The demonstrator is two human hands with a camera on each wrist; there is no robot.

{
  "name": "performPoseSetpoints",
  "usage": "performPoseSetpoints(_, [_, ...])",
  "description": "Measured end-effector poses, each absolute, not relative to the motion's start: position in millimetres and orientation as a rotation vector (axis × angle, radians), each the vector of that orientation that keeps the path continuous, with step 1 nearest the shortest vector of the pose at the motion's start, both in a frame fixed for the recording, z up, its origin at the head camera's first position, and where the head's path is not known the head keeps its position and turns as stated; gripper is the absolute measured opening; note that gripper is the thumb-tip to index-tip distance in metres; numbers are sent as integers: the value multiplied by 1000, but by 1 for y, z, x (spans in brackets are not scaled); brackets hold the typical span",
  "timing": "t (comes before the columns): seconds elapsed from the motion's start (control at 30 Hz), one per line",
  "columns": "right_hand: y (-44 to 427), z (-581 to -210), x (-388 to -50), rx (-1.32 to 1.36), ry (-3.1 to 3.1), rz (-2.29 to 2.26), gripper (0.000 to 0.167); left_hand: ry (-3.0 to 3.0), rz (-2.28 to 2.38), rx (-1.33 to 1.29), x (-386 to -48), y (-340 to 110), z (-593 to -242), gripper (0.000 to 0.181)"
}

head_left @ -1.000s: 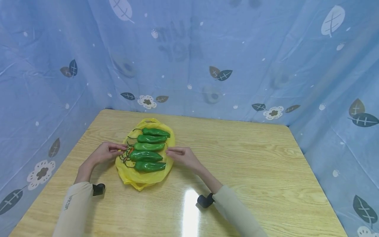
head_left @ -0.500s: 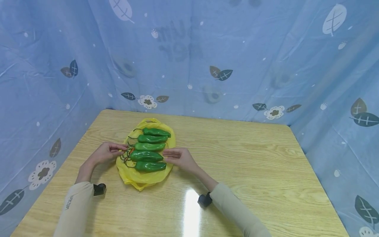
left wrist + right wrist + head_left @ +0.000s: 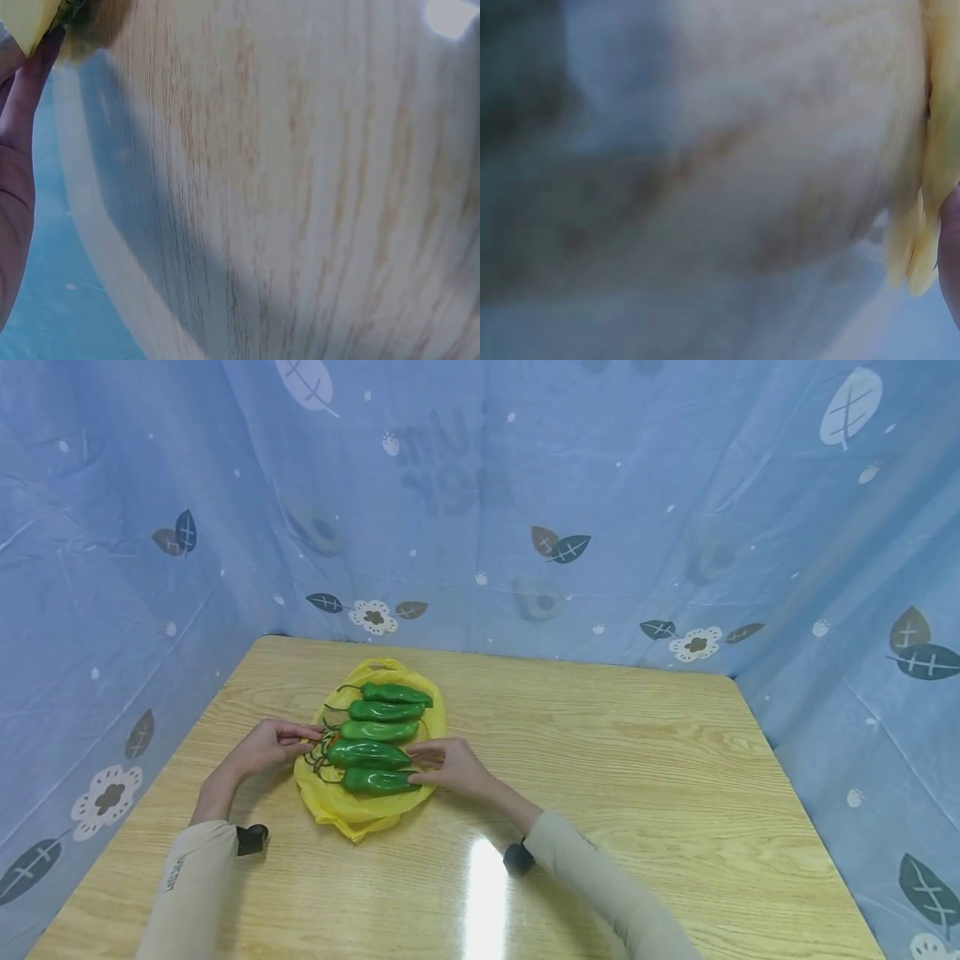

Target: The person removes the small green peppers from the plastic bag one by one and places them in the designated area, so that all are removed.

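Several long green peppers (image 3: 378,731) lie in a column on a yellow plastic bag (image 3: 352,814), stems to the left. Small thin red and green pieces (image 3: 322,753) cluster by the stems, too small to make out. My left hand (image 3: 273,747) pinches the bag's left edge; in the left wrist view, a yellow fold (image 3: 30,22) sits between its fingertips. From the other side, my right hand (image 3: 453,767) reaches over the bag's edge with its fingers and thumb at the tips of the two nearest peppers. Only a sliver of a finger (image 3: 951,247) shows in the right wrist view.
Beneath everything is a wood-grain table (image 3: 637,793), with a bright light reflection near its front. A blue patterned curtain (image 3: 480,485) hangs behind and on both sides. Black wrist devices (image 3: 252,839) hang below the sleeves.
My right hand has moved left and toward the front, from beside the bag's right edge to the tips of the nearest peppers. The left hand stays in place.
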State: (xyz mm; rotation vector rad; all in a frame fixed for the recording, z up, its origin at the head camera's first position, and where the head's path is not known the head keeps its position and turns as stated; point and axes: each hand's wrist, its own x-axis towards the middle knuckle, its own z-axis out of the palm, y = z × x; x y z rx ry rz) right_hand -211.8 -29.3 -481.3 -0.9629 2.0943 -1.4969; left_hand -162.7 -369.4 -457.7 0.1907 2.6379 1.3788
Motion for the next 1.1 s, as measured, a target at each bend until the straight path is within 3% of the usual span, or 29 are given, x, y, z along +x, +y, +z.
performPoseSetpoints(0.5, [-33, -474, -209, -1198, 2270, -1287, 45, 2646, 1356, 131, -161, -368, -458, 24])
performPoseSetpoints(0.77, [-32, -476, -201, -1469, 2257, -1217, 45, 2626, 1372, 136, -162, -371, -458, 25])
performPoseSetpoints(1.1, [-30, -478, -200, -1383, 2320, -1160, 44, 2641, 1359, 178, -163, -372, -461, 25])
